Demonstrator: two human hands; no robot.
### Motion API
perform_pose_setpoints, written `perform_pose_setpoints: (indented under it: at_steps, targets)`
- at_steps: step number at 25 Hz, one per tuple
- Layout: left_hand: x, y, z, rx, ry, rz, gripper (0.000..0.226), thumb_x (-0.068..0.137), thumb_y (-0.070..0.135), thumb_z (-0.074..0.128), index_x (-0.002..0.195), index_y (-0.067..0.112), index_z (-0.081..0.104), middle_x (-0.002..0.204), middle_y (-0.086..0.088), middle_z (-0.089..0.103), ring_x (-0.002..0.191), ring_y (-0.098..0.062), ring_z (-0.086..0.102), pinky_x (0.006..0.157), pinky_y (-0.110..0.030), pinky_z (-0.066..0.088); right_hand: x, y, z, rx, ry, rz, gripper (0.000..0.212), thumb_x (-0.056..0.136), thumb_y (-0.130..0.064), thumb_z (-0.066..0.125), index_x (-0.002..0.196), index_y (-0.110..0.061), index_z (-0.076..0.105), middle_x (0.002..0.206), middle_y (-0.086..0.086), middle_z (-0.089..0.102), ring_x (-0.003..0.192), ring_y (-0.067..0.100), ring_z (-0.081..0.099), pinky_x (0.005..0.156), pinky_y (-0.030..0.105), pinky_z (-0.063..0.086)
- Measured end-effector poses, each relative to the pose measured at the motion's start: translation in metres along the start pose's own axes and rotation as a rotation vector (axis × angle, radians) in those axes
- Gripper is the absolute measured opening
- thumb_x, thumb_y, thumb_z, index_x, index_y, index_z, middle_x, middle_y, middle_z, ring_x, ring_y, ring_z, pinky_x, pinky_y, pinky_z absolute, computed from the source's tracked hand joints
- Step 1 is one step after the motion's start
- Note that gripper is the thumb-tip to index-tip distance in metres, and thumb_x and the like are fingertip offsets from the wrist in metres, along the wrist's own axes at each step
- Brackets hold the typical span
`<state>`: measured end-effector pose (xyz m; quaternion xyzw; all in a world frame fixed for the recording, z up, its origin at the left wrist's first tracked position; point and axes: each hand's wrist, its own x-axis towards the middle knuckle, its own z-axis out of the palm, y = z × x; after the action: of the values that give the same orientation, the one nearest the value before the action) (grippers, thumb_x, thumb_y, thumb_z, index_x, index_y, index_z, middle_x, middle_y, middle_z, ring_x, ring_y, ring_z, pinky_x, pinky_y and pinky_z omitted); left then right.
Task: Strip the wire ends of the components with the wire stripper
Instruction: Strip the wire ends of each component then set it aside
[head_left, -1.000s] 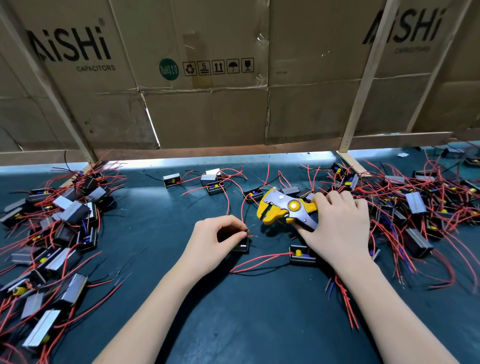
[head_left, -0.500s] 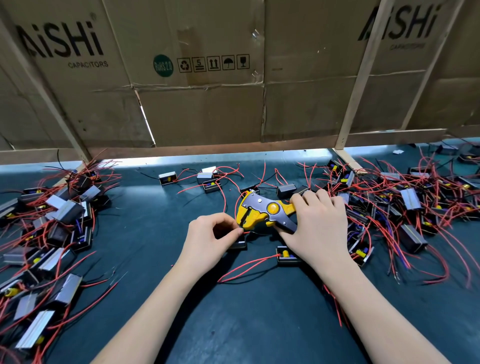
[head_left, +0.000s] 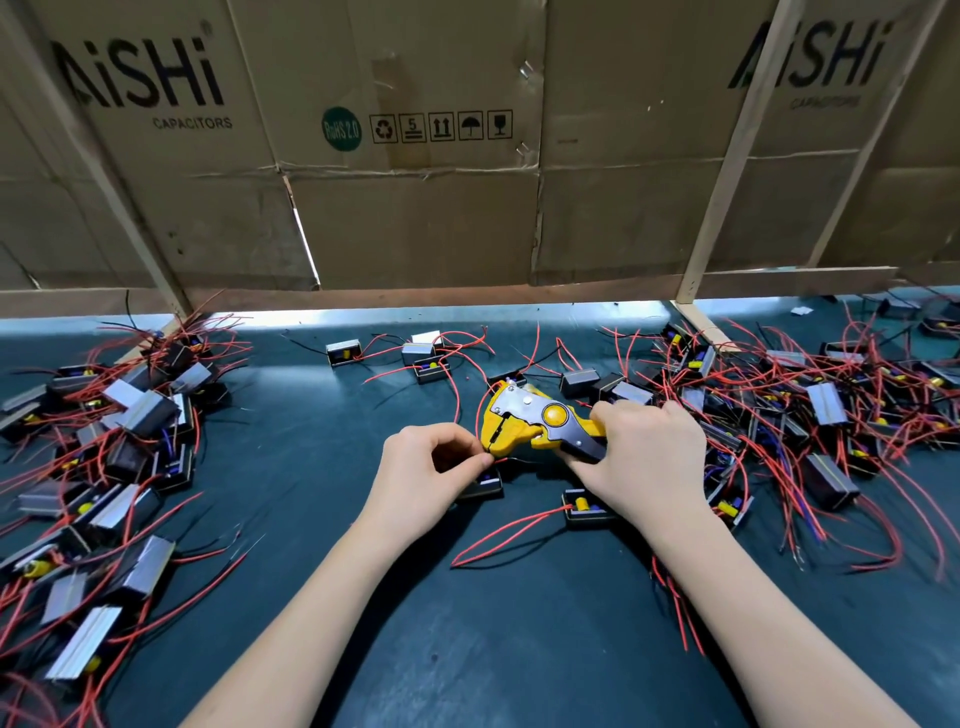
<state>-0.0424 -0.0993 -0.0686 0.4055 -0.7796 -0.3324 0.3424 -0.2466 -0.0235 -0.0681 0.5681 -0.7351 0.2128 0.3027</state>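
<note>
While the dark tabletop (head_left: 519, 649) carries heaps of small boxed components with red wires at the left (head_left: 104, 441) and right (head_left: 831, 415) of the frame, the work itself sits at the centre. The right hand (head_left: 644, 462) is wrapped round the handles of the yellow and grey wire stripper (head_left: 530, 423), whose head points toward the left hand (head_left: 426, 467). That hand pinches a thin red wire (head_left: 500, 459) between thumb and forefinger, just beside the stripper's mouth, with a black component (head_left: 480, 486) lying just under the fingers. The step in hand looks to be feeding the wire end into the tool. Next, I judge, the end must sit squarely in the mouth before the handles are squeezed, with the left hand steadying the wire.

Whether the wire tip is already inside the mouth is too small to tell. The handles are mostly hidden by the right hand, and the left heap is cut off by the frame edge.
</note>
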Motion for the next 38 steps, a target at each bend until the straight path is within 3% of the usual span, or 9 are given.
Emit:
perform_pose_setpoints:
  at_steps: [2,6,11,15,18,25,28,32,38]
  targets:
    - [0.0,0.0,-0.001,-0.006,0.0,0.003,0.014,0.081,0.017,0.078,0.07,0.022,0.071,0.062,0.013,0.068,0.056,0.002,0.057,0.06,-0.007,0.041,-0.001,-0.001,0.001,-0.01,0.027,0.012,0.052,0.045,-0.047,0.091,0.052,-0.015,0.051,0.048,0.003,0.051,0.043,0.027,0.05,0.055,0.026,0.028]
    - [-0.001,0.002,-0.001,0.04,0.004,0.02,0.016,0.081,0.013,0.076,0.07,0.022,0.069,0.065,0.012,0.067,0.061,0.001,0.058,0.062,-0.007,0.041,-0.003,0.004,0.005,-0.062,0.034,0.082,0.051,0.064,-0.058,0.078,0.083,-0.013,0.065,0.079,0.007,0.061,0.076,0.031,0.057,0.072,0.039,0.034]
    - [0.001,0.001,-0.004,0.035,-0.091,-0.004,0.023,0.078,0.001,0.064,0.075,0.023,0.067,0.071,0.01,0.067,0.058,0.0,0.051,0.061,-0.01,0.04,-0.004,0.011,0.006,-0.083,0.002,0.17,0.055,0.062,-0.055,0.082,0.09,-0.01,0.068,0.078,0.008,0.062,0.076,0.031,0.058,0.073,0.038,0.03]
    - [0.0,0.0,-0.005,0.032,-0.135,0.066,0.021,0.081,0.003,0.067,0.081,0.024,0.069,0.073,0.018,0.061,0.064,-0.008,0.048,0.066,-0.011,0.04,-0.004,0.011,0.006,-0.097,-0.029,0.162,0.056,0.061,-0.053,0.084,0.091,-0.009,0.068,0.079,0.008,0.062,0.077,0.031,0.058,0.072,0.038,0.027]
    - [0.0,-0.002,-0.004,0.03,-0.131,0.078,0.011,0.082,0.018,0.076,0.078,0.025,0.069,0.074,0.016,0.063,0.067,-0.003,0.053,0.068,-0.012,0.041,-0.004,0.01,0.004,-0.086,-0.046,0.157,0.054,0.06,-0.052,0.084,0.09,-0.01,0.067,0.079,0.008,0.062,0.078,0.031,0.057,0.072,0.038,0.029]
    - [0.001,-0.005,0.002,-0.174,0.019,-0.092,0.011,0.083,0.02,0.077,0.073,0.021,0.071,0.067,0.002,0.068,0.058,-0.007,0.055,0.059,-0.018,0.046,-0.003,0.005,0.004,-0.026,0.003,0.081,0.051,0.056,-0.048,0.085,0.083,-0.009,0.065,0.078,0.008,0.062,0.076,0.032,0.057,0.072,0.04,0.038]
    - [0.001,-0.003,0.006,-0.246,0.027,-0.147,0.01,0.081,0.021,0.078,0.073,0.019,0.073,0.063,0.008,0.067,0.053,-0.003,0.054,0.055,-0.016,0.044,-0.002,0.001,0.005,-0.017,-0.002,0.077,0.051,0.06,-0.052,0.082,0.085,-0.01,0.066,0.082,0.008,0.064,0.079,0.032,0.058,0.073,0.04,0.039]
    - [0.002,-0.002,0.009,-0.275,0.1,-0.162,0.008,0.079,0.02,0.08,0.072,0.019,0.076,0.071,0.002,0.073,0.063,-0.006,0.062,0.061,-0.019,0.05,-0.003,-0.002,0.006,-0.014,0.019,0.067,0.051,0.059,-0.052,0.083,0.083,-0.011,0.065,0.078,0.006,0.062,0.076,0.031,0.057,0.071,0.039,0.038]
    - [0.003,-0.002,0.009,-0.272,0.098,-0.201,0.009,0.077,0.022,0.082,0.07,0.019,0.077,0.065,0.004,0.072,0.055,-0.006,0.057,0.053,-0.016,0.045,-0.003,-0.003,0.005,-0.004,0.013,0.067,0.051,0.055,-0.052,0.086,0.079,-0.012,0.065,0.073,0.003,0.062,0.073,0.03,0.059,0.069,0.037,0.036]
